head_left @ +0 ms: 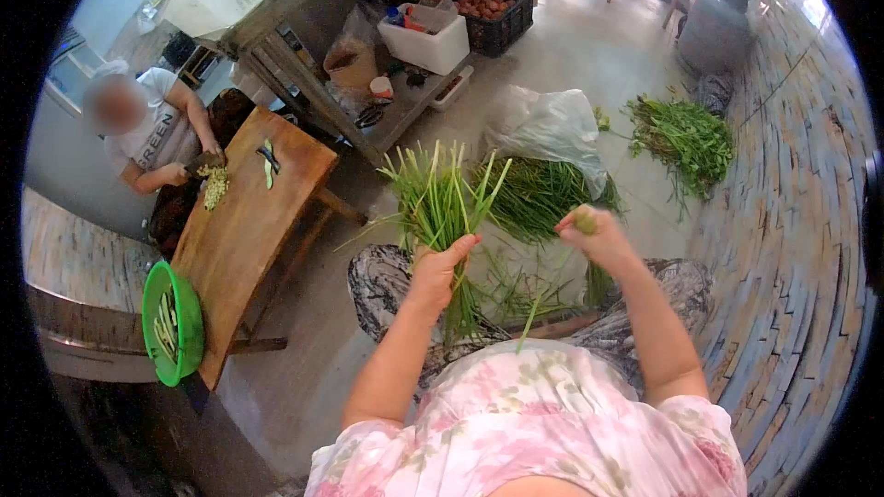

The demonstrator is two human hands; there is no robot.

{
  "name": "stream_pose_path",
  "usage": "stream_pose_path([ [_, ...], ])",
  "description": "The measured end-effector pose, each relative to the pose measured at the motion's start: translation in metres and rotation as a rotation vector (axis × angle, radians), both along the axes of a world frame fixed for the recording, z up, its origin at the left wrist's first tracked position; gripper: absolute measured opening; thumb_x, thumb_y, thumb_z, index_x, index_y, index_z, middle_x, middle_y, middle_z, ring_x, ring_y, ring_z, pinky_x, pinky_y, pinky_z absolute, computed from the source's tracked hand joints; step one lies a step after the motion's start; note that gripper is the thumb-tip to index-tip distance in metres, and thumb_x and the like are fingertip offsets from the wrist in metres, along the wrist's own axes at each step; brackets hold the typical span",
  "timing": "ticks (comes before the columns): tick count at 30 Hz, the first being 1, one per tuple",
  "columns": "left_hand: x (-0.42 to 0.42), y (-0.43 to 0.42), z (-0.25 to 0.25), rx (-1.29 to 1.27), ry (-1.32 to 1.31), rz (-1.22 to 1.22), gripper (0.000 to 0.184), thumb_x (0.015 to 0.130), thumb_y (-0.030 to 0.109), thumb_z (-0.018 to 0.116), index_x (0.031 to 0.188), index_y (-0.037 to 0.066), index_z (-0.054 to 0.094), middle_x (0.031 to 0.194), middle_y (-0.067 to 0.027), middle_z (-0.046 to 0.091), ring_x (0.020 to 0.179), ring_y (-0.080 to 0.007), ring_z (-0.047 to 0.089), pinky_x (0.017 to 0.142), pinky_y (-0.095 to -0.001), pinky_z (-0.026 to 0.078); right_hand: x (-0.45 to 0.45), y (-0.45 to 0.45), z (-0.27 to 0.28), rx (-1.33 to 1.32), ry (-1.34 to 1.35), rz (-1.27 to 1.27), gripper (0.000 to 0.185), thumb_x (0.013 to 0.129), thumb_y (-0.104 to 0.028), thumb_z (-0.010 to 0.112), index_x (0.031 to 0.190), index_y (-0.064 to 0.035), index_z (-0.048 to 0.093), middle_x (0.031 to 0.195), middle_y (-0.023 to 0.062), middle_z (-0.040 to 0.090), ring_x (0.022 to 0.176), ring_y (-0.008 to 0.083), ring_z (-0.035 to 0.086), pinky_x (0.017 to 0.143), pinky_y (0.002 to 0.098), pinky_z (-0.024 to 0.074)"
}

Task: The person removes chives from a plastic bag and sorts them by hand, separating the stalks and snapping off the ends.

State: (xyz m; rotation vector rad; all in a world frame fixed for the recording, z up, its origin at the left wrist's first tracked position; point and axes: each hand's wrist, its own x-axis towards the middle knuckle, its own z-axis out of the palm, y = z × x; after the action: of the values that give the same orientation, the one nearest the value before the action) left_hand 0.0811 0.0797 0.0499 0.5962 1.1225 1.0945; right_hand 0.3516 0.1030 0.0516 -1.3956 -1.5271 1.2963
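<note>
My left hand (439, 274) is wrapped round a bunch of long green chives (440, 198), held upright with the tips spread above the fist and the lower ends hanging below. To the right, my right hand (599, 237) is closed, a small greenish-brown patch showing at its fingers; what it grips I cannot make out. Green strands (598, 285) appear just under that hand. Behind both hands lies a larger pile of chives (534, 198) on the floor, partly under a clear plastic bag (548, 124). Loose chive pieces (523, 293) are scattered between my knees.
A co-worker (175, 129) chops pale green pieces (215, 186) on a wooden table (253, 230) at left. A green basket (191, 331) stands by it. Leafy greens (686, 140) lie at right, near a gas cylinder (716, 26). A low shelf (405, 110) holds tubs and crates.
</note>
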Motion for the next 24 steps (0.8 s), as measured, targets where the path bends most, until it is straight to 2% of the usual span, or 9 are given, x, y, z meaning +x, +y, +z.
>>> stream_pose_path([
  [1,0.004,0.000,0.004,0.003,0.017,-0.020,0.031,0.077,0.014,0.068,0.101,-0.002,0.059,0.093,-0.0069,0.064,0.082,-0.0145,0.059,0.072,-0.0274,0.045,-0.009,-0.005,0.004,0.057,-0.130,0.025,0.020,0.076,-0.015,0.065,0.090,-0.0008,0.062,0.073,0.0023,0.058,0.073,0.0140,0.056,0.071,0.0282,0.0451],
  [4,0.021,-0.004,0.017,0.047,0.102,-0.047,0.029,0.078,0.013,0.068,0.101,-0.003,0.060,0.096,-0.0073,0.063,0.085,-0.0150,0.059,0.075,-0.0289,0.046,-0.032,-0.004,0.016,-0.002,0.019,-0.085,0.023,0.077,-0.016,0.066,0.095,-0.0017,0.061,0.071,0.0016,0.056,0.068,0.0122,0.054,0.065,0.0262,0.0445],
  [7,0.033,-0.007,0.012,0.025,0.176,-0.168,0.033,0.077,0.009,0.067,0.106,-0.003,0.056,0.098,-0.0082,0.062,0.086,-0.0164,0.059,0.076,-0.0295,0.046,-0.047,0.005,0.030,-0.162,0.489,-0.189,0.022,0.080,-0.016,0.064,0.098,-0.0046,0.058,0.074,-0.0005,0.052,0.057,0.0067,0.046,0.048,0.0232,0.0368],
  [10,0.046,-0.012,0.008,0.031,-0.001,-0.104,0.032,0.077,0.007,0.065,0.107,0.001,0.055,0.096,-0.0082,0.062,0.081,-0.0166,0.058,0.069,-0.0301,0.048,-0.056,0.013,0.025,-0.180,0.664,-0.208,0.019,0.080,-0.018,0.064,0.093,-0.0064,0.056,0.076,0.0000,0.053,0.055,0.0080,0.046,0.047,0.0239,0.0379],
  [11,0.048,-0.010,-0.002,-0.091,-0.006,0.046,0.030,0.079,0.009,0.064,0.106,0.001,0.054,0.094,-0.0071,0.062,0.081,-0.0190,0.059,0.071,-0.0318,0.048,-0.055,0.014,0.026,-0.176,0.705,-0.212,0.014,0.081,-0.017,0.063,0.086,-0.0074,0.055,0.074,0.0006,0.053,0.055,0.0091,0.046,0.046,0.0245,0.0392],
  [15,0.019,0.004,-0.006,-0.061,-0.181,0.136,0.025,0.080,0.014,0.065,0.100,0.002,0.056,0.085,-0.0057,0.062,0.078,-0.0177,0.057,0.064,-0.0320,0.047,-0.041,0.013,0.024,-0.222,0.831,-0.308,0.013,0.081,-0.016,0.063,0.087,-0.0077,0.055,0.074,0.0014,0.054,0.055,0.0104,0.047,0.046,0.0257,0.0401],
  [20,-0.020,0.013,0.006,0.003,-0.203,0.291,0.020,0.082,0.018,0.063,0.094,0.004,0.057,0.082,-0.0055,0.061,0.073,-0.0175,0.058,0.064,-0.0310,0.048,-0.008,0.016,0.001,-0.238,0.910,-0.414,0.014,0.079,-0.016,0.065,0.089,-0.0099,0.056,0.078,0.0012,0.057,0.057,0.0112,0.048,0.047,0.0273,0.0414],
  [21,-0.028,0.014,0.006,0.047,-0.192,0.313,0.020,0.082,0.019,0.063,0.093,0.004,0.057,0.082,-0.0053,0.060,0.072,-0.0177,0.058,0.064,-0.0304,0.048,-0.010,0.016,0.011,-0.206,0.862,-0.509,0.012,0.082,-0.018,0.062,0.081,-0.0072,0.056,0.064,0.0003,0.050,0.053,0.0094,0.046,0.044,0.0251,0.0401],
  [24,-0.047,0.017,0.004,0.095,-0.130,0.354,0.017,0.081,0.017,0.064,0.091,0.005,0.058,0.081,-0.0053,0.060,0.071,-0.0172,0.058,0.063,-0.0300,0.048,0.005,0.018,0.003,-0.200,0.928,-0.467,0.013,0.083,-0.019,0.061,0.080,-0.0072,0.056,0.065,0.0004,0.051,0.053,0.0089,0.046,0.044,0.0249,0.0401],
])
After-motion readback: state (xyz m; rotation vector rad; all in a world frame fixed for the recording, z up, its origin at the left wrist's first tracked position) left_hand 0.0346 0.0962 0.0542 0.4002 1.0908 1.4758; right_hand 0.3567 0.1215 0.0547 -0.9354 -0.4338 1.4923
